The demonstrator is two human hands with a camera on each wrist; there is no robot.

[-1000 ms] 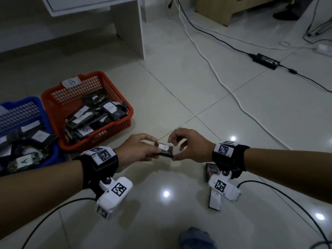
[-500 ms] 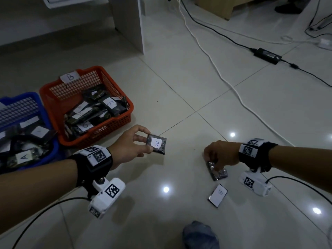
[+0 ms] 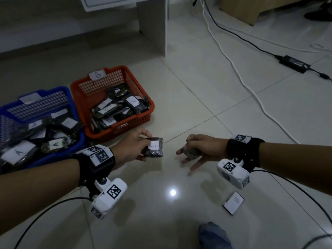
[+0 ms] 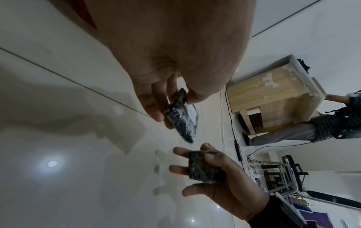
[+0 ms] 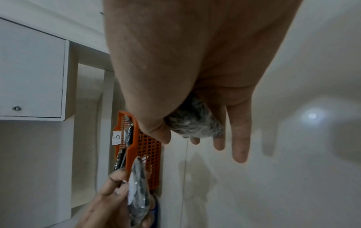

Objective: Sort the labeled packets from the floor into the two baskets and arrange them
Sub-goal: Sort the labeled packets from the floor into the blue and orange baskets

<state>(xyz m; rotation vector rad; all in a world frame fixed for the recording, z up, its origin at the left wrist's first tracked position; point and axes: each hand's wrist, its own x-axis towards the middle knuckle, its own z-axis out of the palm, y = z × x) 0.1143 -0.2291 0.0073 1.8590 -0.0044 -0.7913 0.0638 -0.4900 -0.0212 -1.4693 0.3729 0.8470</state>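
My left hand (image 3: 138, 146) pinches a dark packet (image 3: 154, 147) with a white label marked B, held just above the floor near the orange basket (image 3: 143, 121). In the left wrist view the same packet (image 4: 182, 121) hangs between thumb and fingers. My right hand (image 3: 195, 150) holds a grey speckled packet (image 3: 191, 153) between thumb and forefinger, the other fingers spread; its label is hidden. The right wrist view shows that packet (image 5: 193, 123) under the thumb. One more packet (image 3: 233, 203) lies label up on the tiles at lower right. The blue basket (image 3: 75, 146) holds packets marked A.
Both baskets stand at the left and hold several packets. A white cabinet leg (image 3: 152, 24) rises behind them. White and black cables (image 3: 239, 69) and a power brick (image 3: 294, 63) cross the floor at the right. A blue-clad knee (image 3: 213, 236) shows at the bottom edge.
My right hand has lifted the grey packet off the floor and moved left toward my left hand. My left hand still holds the B packet in about the same spot.
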